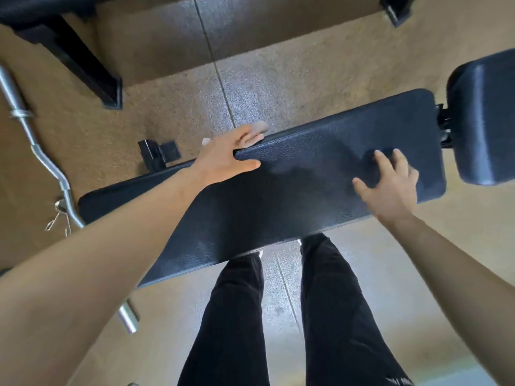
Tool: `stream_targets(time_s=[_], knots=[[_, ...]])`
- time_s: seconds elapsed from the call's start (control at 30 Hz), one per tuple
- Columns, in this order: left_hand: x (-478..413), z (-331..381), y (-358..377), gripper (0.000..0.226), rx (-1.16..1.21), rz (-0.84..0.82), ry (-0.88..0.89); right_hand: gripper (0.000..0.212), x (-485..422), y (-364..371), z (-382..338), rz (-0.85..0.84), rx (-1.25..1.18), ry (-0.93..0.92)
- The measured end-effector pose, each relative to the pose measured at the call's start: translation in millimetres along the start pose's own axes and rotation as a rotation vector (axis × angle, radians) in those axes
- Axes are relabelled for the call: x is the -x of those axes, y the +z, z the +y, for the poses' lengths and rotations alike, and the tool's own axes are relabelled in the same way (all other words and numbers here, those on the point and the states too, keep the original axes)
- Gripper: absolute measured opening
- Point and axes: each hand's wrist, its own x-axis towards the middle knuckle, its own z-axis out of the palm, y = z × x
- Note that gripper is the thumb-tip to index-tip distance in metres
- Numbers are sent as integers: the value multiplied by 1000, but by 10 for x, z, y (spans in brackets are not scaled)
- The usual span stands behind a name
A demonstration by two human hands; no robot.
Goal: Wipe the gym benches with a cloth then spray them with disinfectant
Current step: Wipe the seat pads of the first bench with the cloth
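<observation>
- The long bench pad (292,190) is seen lying slantwise across the view, above the person's legs (328,316).
- The pad's far edge is gripped by the left hand (223,160): the thumb is laid flat on top and the fingers are wrapped over the edge, their tips blurred.
- A bunched dark cloth (369,165) is pressed onto the pad near its right end by the right hand (390,188), the fingers spread and curled over it.
- A second pad (485,121) is seen just beyond that end.
- A curl bar (41,160) is seen on the floor to the left.
</observation>
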Motion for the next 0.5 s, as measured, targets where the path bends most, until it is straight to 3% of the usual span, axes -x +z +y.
stream_targets(time_s=[0.1,0.23,0.37,0.5], knots=[[-139,175,-49,67,6,18,-43,84,-54,15,183,-20,17,148],[-290,384,-101,49,-50,-75,-65,99,-25,94,300,-139,12,143],[-360,590,39,82,-49,-182,-50,105,28,125,311,-188,15,85],[-441,772,194,77,-169,-143,-1,101,80,78,338,-253,31,16]])
